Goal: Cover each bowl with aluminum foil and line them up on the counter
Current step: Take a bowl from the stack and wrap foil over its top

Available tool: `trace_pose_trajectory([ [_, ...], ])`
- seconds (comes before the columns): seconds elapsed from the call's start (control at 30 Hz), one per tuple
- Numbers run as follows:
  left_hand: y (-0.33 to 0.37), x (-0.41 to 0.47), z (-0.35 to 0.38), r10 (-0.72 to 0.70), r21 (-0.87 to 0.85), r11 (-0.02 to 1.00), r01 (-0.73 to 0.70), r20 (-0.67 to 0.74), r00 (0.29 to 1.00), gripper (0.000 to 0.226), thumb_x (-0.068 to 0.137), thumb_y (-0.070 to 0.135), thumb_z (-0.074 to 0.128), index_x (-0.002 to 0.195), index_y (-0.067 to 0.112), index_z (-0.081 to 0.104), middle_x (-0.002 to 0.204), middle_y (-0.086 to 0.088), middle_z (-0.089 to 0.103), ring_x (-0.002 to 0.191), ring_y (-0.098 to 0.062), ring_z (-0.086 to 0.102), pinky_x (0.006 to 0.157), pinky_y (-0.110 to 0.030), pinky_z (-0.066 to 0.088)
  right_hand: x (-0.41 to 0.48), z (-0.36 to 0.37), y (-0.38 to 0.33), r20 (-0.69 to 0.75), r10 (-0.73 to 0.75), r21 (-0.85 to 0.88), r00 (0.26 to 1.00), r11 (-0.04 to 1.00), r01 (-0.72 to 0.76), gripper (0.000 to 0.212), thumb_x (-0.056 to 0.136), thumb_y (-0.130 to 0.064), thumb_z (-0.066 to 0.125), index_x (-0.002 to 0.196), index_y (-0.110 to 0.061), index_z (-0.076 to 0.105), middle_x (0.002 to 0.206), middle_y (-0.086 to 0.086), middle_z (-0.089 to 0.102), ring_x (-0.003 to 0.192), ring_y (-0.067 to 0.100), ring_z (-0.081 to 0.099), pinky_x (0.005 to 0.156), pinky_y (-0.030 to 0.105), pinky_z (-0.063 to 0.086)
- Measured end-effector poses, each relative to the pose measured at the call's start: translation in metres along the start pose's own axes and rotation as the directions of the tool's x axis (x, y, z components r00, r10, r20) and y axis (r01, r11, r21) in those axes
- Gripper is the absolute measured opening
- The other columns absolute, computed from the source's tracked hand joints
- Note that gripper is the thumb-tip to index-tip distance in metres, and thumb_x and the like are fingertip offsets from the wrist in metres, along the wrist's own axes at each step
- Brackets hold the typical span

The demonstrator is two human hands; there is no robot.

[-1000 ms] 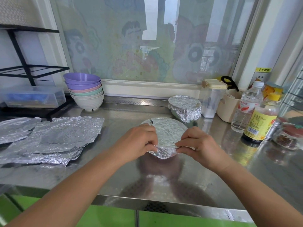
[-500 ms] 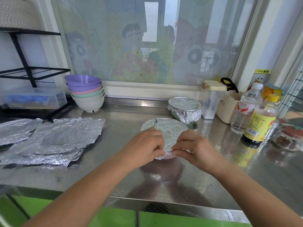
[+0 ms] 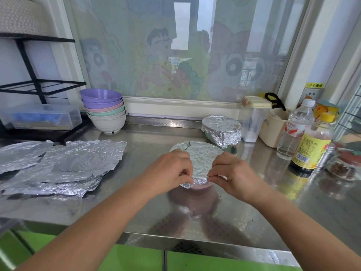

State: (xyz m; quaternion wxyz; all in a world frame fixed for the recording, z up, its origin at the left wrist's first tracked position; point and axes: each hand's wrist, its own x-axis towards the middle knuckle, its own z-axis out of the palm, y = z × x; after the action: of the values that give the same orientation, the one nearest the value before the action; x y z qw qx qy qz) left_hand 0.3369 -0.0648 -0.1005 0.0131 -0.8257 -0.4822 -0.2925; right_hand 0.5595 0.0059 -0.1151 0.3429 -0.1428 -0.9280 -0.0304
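A pinkish bowl [image 3: 199, 187] stands mid-counter with a sheet of aluminum foil [image 3: 202, 157] stretched over its top. My left hand [image 3: 168, 172] and my right hand [image 3: 232, 173] both pinch the crumpled foil at the bowl's near rim, fingertips almost touching. Behind it to the right sits a foil-covered bowl [image 3: 221, 130]. A stack of several bare bowls [image 3: 104, 110], purple on top, stands at the back left. Several loose foil sheets [image 3: 64, 163] lie flat on the left.
The steel counter [image 3: 136, 212] ends at a front edge near me. At the right stand a water bottle [image 3: 295, 132], a dark sauce bottle [image 3: 312, 147], a clear lidded container [image 3: 254, 120] and a beige tub [image 3: 275, 128]. A black rack [image 3: 35, 83] with a plastic box [image 3: 39, 119] fills the back left.
My hands came together from the bowl's sides to its near rim, gathering and crimping the foil edge there. The bowl stayed in place.
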Motion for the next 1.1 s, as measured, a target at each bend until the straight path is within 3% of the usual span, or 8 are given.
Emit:
trace_pose_trajectory([
  [0.1,0.011,0.002,0.006,0.006,0.007,1.000,-0.005,-0.014,1.000,0.024,0.074,0.039,0.079,0.079,0.017,0.070,0.080,0.007,0.056,0.081,-0.010,0.050,0.070,-0.029,0.044,0.002,0.002,-0.002,-0.009,-0.008,0.015,1.000,1.000,0.008,0.014,0.087,-0.025,0.069,0.078,-0.016,0.074,0.078,-0.002,0.060,0.074,0.015,0.049,0.071,0.019,0.039],
  [0.2,0.017,0.004,0.012,0.026,0.031,0.999,-0.026,-0.021,0.999,0.018,0.078,0.030,0.077,0.075,0.015,0.068,0.078,0.006,0.055,0.080,-0.010,0.047,0.068,-0.034,0.046,0.003,0.005,-0.004,0.022,-0.011,0.039,1.000,0.999,0.010,0.023,0.090,-0.033,0.062,0.082,-0.016,0.075,0.080,-0.002,0.059,0.075,0.014,0.049,0.073,0.020,0.038],
  [0.33,0.011,0.005,0.010,0.040,0.050,0.998,-0.040,0.000,0.999,0.019,0.079,0.023,0.077,0.071,0.013,0.063,0.076,0.008,0.052,0.077,-0.008,0.043,0.066,-0.029,0.043,-0.007,-0.005,0.008,0.020,0.015,0.040,1.000,0.999,-0.016,0.027,0.090,-0.038,0.062,0.091,-0.016,0.078,0.085,-0.001,0.061,0.077,0.016,0.055,0.070,0.026,0.046],
  [0.47,0.008,0.003,0.009,0.035,0.059,0.998,-0.034,-0.016,0.999,0.019,0.079,0.021,0.076,0.071,0.013,0.061,0.076,0.009,0.051,0.077,-0.007,0.040,0.066,-0.023,0.036,-0.006,-0.009,0.015,0.028,-0.001,-0.022,1.000,1.000,0.002,0.014,0.086,-0.026,0.069,0.086,-0.015,0.077,0.084,-0.001,0.062,0.075,0.019,0.056,0.067,0.030,0.048],
  [0.7,0.015,-0.001,0.012,-0.026,0.107,0.994,0.034,-0.075,0.997,0.015,0.079,0.026,0.073,0.077,0.016,0.062,0.081,0.007,0.054,0.082,-0.014,0.047,0.069,-0.036,0.048,0.000,-0.005,0.006,0.040,-0.001,-0.033,0.999,0.999,0.002,0.004,0.083,-0.017,0.070,0.079,-0.015,0.071,0.080,-0.002,0.059,0.074,0.017,0.048,0.068,0.025,0.041],
  [0.83,0.021,-0.001,0.015,-0.030,0.076,0.996,0.036,-0.076,0.997,0.028,0.080,0.047,0.068,0.083,0.020,0.064,0.085,0.009,0.054,0.085,-0.011,0.050,0.071,-0.028,0.045,0.004,-0.003,-0.002,0.046,-0.009,-0.043,0.999,0.999,0.011,0.004,0.082,-0.017,0.071,0.078,-0.015,0.071,0.079,-0.002,0.058,0.073,0.017,0.048,0.071,0.019,0.033],
  [0.97,0.019,0.002,0.016,-0.010,0.055,0.998,0.013,-0.043,0.999,0.017,0.082,0.025,0.074,0.077,0.012,0.064,0.081,0.002,0.056,0.082,-0.015,0.049,0.069,-0.038,0.047,0.003,0.001,-0.003,0.049,-0.018,-0.042,0.999,0.999,0.020,0.010,0.086,-0.024,0.068,0.083,-0.016,0.073,0.081,-0.001,0.059,0.073,0.020,0.051,0.069,0.026,0.041],
  [1.1,0.013,0.002,0.014,0.041,0.053,0.998,-0.039,-0.029,0.999,0.018,0.081,0.024,0.068,0.072,0.010,0.062,0.078,0.001,0.056,0.079,-0.013,0.046,0.067,-0.033,0.042,-0.004,-0.006,0.010,0.048,0.015,-0.049,0.999,0.999,-0.012,0.011,0.083,-0.025,0.072,0.088,-0.016,0.076,0.086,-0.001,0.061,0.075,0.021,0.055,0.067,0.031,0.047],
])
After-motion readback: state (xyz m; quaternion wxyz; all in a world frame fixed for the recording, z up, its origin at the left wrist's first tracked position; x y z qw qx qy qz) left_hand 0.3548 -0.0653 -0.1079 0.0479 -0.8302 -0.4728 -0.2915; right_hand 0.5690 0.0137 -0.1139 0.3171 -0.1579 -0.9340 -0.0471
